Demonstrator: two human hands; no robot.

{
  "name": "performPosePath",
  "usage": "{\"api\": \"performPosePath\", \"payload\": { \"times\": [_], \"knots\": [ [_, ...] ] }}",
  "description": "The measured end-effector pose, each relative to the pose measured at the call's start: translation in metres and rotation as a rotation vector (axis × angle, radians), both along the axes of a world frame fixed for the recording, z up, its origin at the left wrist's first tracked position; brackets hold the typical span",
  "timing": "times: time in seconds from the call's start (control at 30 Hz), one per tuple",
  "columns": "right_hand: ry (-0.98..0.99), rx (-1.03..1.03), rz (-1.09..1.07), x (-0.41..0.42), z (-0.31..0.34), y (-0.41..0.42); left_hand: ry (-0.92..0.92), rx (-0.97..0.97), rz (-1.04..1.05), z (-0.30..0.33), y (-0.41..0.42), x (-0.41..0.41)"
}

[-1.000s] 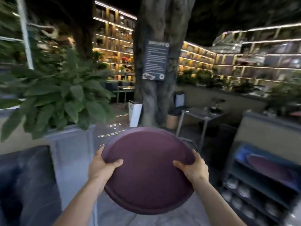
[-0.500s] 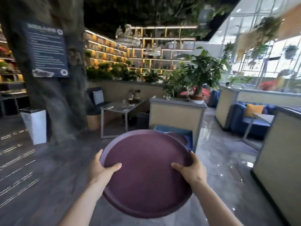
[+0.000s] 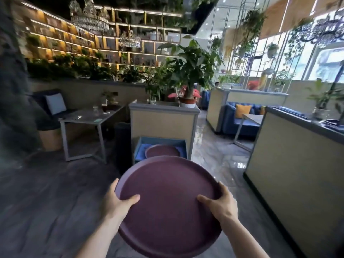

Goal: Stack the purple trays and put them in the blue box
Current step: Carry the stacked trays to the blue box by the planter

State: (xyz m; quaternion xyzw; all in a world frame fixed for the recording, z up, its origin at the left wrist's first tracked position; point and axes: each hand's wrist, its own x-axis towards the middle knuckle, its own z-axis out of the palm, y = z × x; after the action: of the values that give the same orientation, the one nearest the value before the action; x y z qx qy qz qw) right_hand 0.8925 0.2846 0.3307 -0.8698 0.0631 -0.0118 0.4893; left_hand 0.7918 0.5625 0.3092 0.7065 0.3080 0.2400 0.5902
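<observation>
I hold a round purple tray [image 3: 168,205] flat in front of me at waist height. My left hand [image 3: 116,203] grips its left rim and my right hand [image 3: 221,203] grips its right rim, thumbs on top. Straight ahead, beyond the tray's far edge, stands the blue box [image 3: 162,141], open on top. A second purple tray [image 3: 162,151] lies inside it. The held tray hides the front of the box.
A beige partition with a grey top [image 3: 163,120] stands right behind the box, with a potted plant [image 3: 188,103] on it. A grey table [image 3: 89,118] is to the left, another beige partition [image 3: 290,164] to the right. Glossy floor [image 3: 217,155] runs between them.
My view has swung right, away from the tree trunk, and the blue box with its tray now sits centred ahead. Both hands keep the same grip on the tray.
</observation>
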Motion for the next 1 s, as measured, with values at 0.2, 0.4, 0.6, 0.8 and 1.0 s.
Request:
{"api": "performPosePath", "payload": {
  "times": [0.2,0.4,0.6,0.8,1.0],
  "knots": [
    [0.007,-0.022,-0.016,0.075,-0.012,0.058,0.0,-0.022,-0.025,-0.019,0.057,0.083],
    [0.03,-0.033,-0.03,0.158,-0.012,0.133,-0.003,-0.027,-0.044,-0.022,0.132,0.172],
    [0.054,-0.061,-0.051,0.223,-0.015,0.182,0.025,-0.007,-0.077,-0.033,0.19,0.245],
    [0.091,-0.086,-0.066,0.282,-0.028,0.215,0.04,-0.01,-0.094,-0.051,0.226,0.307],
    [0.15,-0.08,-0.073,0.352,-0.054,0.237,0.082,-0.007,-0.092,-0.076,0.248,0.381]
  ]
}}
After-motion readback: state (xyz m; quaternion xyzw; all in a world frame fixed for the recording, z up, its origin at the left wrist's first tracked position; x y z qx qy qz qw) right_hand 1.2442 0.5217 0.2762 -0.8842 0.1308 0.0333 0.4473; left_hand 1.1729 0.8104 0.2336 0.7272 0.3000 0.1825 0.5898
